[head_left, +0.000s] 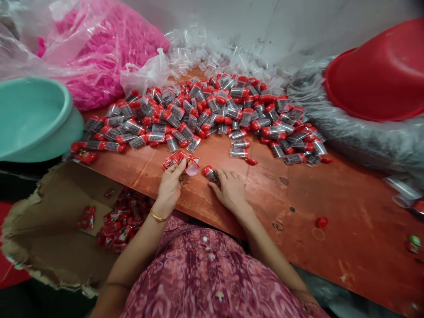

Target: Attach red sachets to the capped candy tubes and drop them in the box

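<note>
My left hand (171, 182) is closed on a small red printed packet (175, 160) with a clear plastic piece at its end, held just above the wooden table (347, 207). My right hand (230, 187) rests on the table beside it, fingers curled on a small red-capped clear tube (210, 172). A big heap of the same red-capped tubes (205, 115) lies across the table just beyond both hands.
A teal basin (33, 117) sits at the left, a pink-filled plastic bag (106, 57) behind it, a red basin (380, 73) on grey bags at right. An open cardboard box (59, 221) with red packets stands below the table edge. A loose red cap (321, 221) lies at right.
</note>
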Action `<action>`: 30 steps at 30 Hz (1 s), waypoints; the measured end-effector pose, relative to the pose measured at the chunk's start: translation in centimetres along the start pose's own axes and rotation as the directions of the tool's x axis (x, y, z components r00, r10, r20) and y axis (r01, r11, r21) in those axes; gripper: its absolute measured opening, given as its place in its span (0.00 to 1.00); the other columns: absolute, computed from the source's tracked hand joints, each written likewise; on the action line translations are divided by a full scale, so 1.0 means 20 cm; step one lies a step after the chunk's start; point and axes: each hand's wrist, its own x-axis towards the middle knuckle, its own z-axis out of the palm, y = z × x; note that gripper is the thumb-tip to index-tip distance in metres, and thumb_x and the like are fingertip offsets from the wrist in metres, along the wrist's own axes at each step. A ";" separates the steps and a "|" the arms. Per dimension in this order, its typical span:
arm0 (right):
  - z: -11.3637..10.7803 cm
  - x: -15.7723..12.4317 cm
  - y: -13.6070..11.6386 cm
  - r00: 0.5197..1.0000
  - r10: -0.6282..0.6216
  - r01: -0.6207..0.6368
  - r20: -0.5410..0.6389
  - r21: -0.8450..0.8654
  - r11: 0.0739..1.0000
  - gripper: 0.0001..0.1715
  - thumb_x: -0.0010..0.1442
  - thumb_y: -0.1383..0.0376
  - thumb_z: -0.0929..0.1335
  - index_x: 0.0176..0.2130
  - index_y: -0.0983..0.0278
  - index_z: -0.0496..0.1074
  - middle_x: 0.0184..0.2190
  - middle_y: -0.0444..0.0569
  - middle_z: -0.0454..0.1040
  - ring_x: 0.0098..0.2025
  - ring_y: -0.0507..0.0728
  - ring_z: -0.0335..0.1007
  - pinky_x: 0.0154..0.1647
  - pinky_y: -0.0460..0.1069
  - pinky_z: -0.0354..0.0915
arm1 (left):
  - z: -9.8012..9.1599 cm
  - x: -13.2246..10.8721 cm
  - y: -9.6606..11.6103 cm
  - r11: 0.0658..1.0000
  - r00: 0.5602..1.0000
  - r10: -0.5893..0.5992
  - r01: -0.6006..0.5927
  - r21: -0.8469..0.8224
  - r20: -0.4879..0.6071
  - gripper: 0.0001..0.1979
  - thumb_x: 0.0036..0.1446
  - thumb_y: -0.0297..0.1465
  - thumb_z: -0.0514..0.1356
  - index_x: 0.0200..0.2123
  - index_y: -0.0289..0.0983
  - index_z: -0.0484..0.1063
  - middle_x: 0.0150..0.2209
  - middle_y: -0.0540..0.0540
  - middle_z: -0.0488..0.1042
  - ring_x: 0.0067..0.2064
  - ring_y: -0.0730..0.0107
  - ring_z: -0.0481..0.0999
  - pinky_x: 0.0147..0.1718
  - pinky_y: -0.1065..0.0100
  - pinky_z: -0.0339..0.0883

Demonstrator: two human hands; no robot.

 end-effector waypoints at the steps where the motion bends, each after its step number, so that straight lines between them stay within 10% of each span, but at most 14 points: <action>1: 0.00 0.01 -0.01 1.000 0.003 -0.003 0.000 -0.024 1.000 0.23 0.59 0.58 0.64 0.51 0.68 0.67 0.44 0.59 0.73 0.41 0.64 0.66 0.40 0.54 0.56 | 0.00 0.00 0.00 1.000 1.000 -0.004 0.004 0.003 0.000 0.16 0.33 0.37 0.71 0.22 0.35 0.70 0.17 0.54 0.72 0.17 0.79 0.68 0.16 0.77 0.60; 8: 0.03 0.01 0.04 0.993 0.034 0.007 -0.117 0.337 0.942 0.18 0.62 0.65 0.56 0.33 0.66 0.71 0.25 0.50 0.72 0.26 0.55 0.65 0.31 0.48 0.56 | -0.01 -0.02 -0.01 0.999 0.999 -0.043 0.043 0.013 0.030 0.15 0.38 0.38 0.70 0.23 0.35 0.70 0.18 0.53 0.73 0.18 0.78 0.69 0.18 0.76 0.62; 12: -0.05 -0.09 0.03 0.964 0.161 0.043 -0.213 0.718 0.695 0.22 0.64 0.58 0.55 0.30 0.64 0.68 0.22 0.44 0.67 0.22 0.51 0.60 0.24 0.45 0.55 | 0.02 -0.03 -0.04 0.998 1.000 -0.013 0.012 0.069 0.012 0.16 0.36 0.39 0.70 0.22 0.35 0.70 0.18 0.53 0.72 0.18 0.78 0.69 0.19 0.76 0.62; 17: -0.14 -0.14 -0.04 0.993 0.117 -0.032 -0.018 0.909 0.415 0.23 0.63 0.52 0.57 0.25 0.63 0.65 0.17 0.39 0.58 0.18 0.48 0.51 0.20 0.44 0.52 | 0.04 -0.04 -0.10 0.983 0.996 0.078 -0.083 0.163 0.037 0.19 0.32 0.41 0.71 0.22 0.34 0.71 0.19 0.53 0.72 0.19 0.78 0.68 0.20 0.75 0.61; 30: -0.10 -0.07 -0.07 0.984 0.175 -0.048 -0.045 0.868 0.494 0.24 0.62 0.53 0.58 0.23 0.64 0.65 0.19 0.40 0.58 0.21 0.48 0.52 0.23 0.44 0.52 | 0.02 -0.06 -0.12 0.964 0.977 0.183 -0.200 0.173 0.112 0.20 0.34 0.43 0.69 0.25 0.34 0.73 0.23 0.52 0.73 0.23 0.77 0.70 0.26 0.72 0.66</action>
